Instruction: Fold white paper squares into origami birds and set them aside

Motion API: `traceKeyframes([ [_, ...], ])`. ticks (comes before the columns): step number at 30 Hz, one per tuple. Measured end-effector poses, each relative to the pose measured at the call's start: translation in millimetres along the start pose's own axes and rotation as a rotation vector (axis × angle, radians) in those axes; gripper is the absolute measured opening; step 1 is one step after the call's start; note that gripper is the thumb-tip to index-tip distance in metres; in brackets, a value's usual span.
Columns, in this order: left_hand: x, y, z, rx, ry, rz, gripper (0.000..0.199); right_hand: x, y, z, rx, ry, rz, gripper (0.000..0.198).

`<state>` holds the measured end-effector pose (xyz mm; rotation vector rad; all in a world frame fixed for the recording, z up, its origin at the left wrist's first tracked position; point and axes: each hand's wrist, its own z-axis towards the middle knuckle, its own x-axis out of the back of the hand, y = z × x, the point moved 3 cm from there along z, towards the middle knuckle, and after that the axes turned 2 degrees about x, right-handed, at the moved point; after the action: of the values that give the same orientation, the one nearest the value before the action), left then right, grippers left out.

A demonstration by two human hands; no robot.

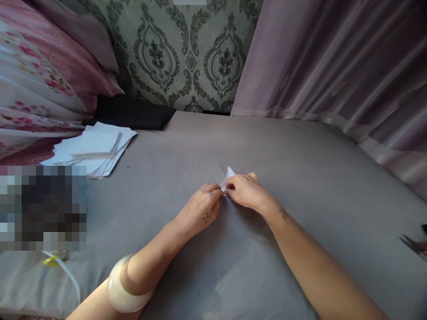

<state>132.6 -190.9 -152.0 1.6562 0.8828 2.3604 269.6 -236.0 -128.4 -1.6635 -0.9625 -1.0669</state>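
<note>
A small piece of white paper [228, 174] stands up between my two hands near the middle of the grey surface, its pointed tip showing above the fingers. My left hand [202, 206] pinches its lower left side, fingers pressed together. From the right, my right hand [246, 190] grips the paper with thumb and curled fingers. The fingertips of both hands nearly meet at the paper's lower corner. Most of the paper is hidden behind the right-hand fingers, so its full shape cannot be made out.
Several white paper sheets [96, 146] lie stacked at the left, before a folded black cloth [133, 112]. Scissors [413, 245] rest at the right edge. A pale cable [68, 272] lies at lower left, beside a blurred-out area. Purple curtains [300, 58] hang along the right.
</note>
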Motion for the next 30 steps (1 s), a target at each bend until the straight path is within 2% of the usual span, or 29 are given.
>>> traceKeyframes([
  [5, -3, 9, 0, -0.099, -0.126, 0.221, 0.028, -3, 0, 2, -0.005, -0.011, -0.034, 0.015],
  [9, -6, 11, -1, -0.132, -0.139, 0.356, 0.025, -3, 0, 2, -0.008, -0.019, -0.056, 0.012],
  [13, -6, 12, -4, -0.111, -0.169, 0.417, 0.024, 1, -3, 1, -0.025, -0.055, -0.070, 0.013],
  [18, 3, 10, -4, -0.013, -0.231, 0.491, 0.019, 7, -7, -2, -0.033, -0.091, -0.071, 0.014],
  [21, 7, 10, -2, 0.010, -0.173, 0.443, 0.022, 7, -8, -2, -0.030, -0.094, -0.080, 0.014],
  [24, 3, 11, -1, -0.073, -0.082, 0.275, 0.025, 5, -8, 1, -0.019, -0.087, -0.082, 0.015],
  [27, -4, 9, -2, -0.117, -0.079, 0.142, 0.030, 7, -6, -1, 0.000, -0.092, -0.073, 0.018],
  [30, -7, 7, -3, -0.074, -0.097, 0.105, 0.032, 17, -2, -12, 0.103, -0.040, 0.024, 0.029],
])
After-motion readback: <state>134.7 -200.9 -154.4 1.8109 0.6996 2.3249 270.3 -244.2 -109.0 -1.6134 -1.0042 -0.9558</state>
